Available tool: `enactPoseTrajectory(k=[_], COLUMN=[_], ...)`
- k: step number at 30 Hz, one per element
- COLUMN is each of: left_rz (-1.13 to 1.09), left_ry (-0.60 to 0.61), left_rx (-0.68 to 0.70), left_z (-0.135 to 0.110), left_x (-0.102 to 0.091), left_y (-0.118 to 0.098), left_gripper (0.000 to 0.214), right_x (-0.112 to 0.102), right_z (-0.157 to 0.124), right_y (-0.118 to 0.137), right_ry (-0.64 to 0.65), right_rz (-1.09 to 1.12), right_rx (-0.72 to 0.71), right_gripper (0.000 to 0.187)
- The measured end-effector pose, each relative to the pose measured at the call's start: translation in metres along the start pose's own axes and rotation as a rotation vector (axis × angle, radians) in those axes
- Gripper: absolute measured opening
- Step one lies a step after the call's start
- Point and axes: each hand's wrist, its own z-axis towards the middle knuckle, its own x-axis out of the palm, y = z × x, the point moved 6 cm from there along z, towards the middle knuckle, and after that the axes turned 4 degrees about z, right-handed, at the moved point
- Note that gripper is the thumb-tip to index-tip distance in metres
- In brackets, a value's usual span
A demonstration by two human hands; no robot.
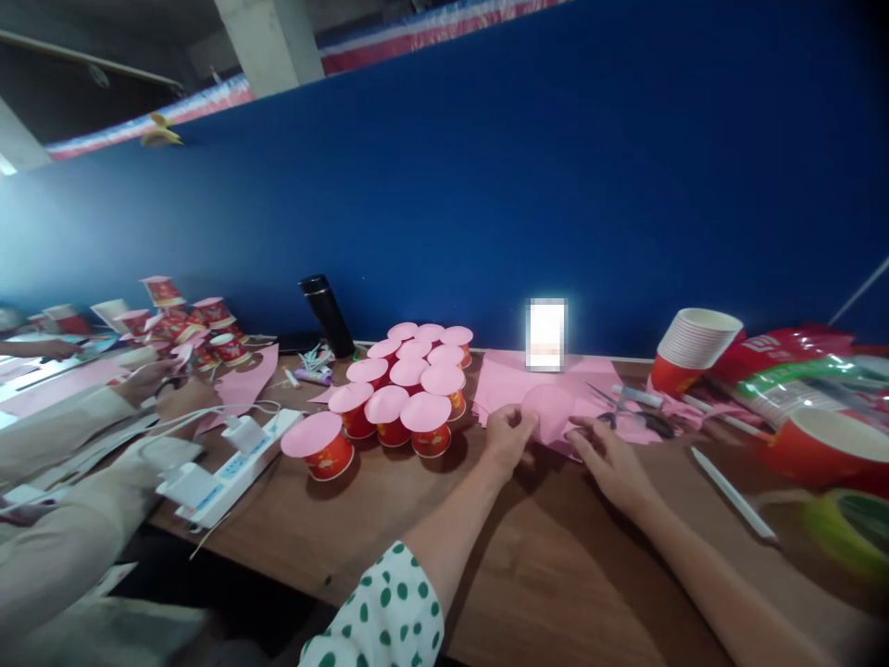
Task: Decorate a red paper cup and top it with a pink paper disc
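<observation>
At your near right lie a yellow-green ring of tape (854, 530) and a slim white pen (732, 496) on the smooth brown wood-grain table (528, 574). Ahead of you, your left hand (510, 440) pinches the left edge of a thin, round pink paper disc (548, 412). Your right hand (611, 461) has its bent fingers at the disc's right edge; you cannot tell whether they grip it. The disc is over flat pink paper sheets (496, 380), with open-bladed metal scissors (629, 412) just beyond your right hand. To your left, glossy red paper cups (330, 460) stand upside down, each topped by a pink disc. At right, a crinkled red-and-clear plastic package (798, 371) holds nested cups; beside it leans an upright stack of white-lined red cups (691, 347). Farther left, a black cylindrical bottle (326, 315) stands capped, near the matte blue partition (444, 204).
</observation>
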Motion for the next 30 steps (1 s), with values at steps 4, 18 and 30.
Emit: enactPoseTrajectory(k=[4, 18, 30], left_rz=[-0.006, 0.018, 0.013], left_ry=[-0.013, 0.1, 0.148], left_rx=[-0.033, -0.152, -0.115], left_z=[-0.001, -0.004, -0.005], left_x=[-0.001, 0.004, 0.008], left_y=[0.0, 0.006, -0.001], left_gripper=[0.03, 0.039, 0.037], right_x=[0.001, -0.003, -0.005], right_z=[0.004, 0.002, 0.002], right_y=[-0.012, 0.003, -0.005], right_ry=[-0.034, -0.028, -0.079], right_rz=[0.212, 0.205, 0.296], right_rx=[0.061, 0.129, 0.167], right_gripper=[0.054, 0.041, 0.053])
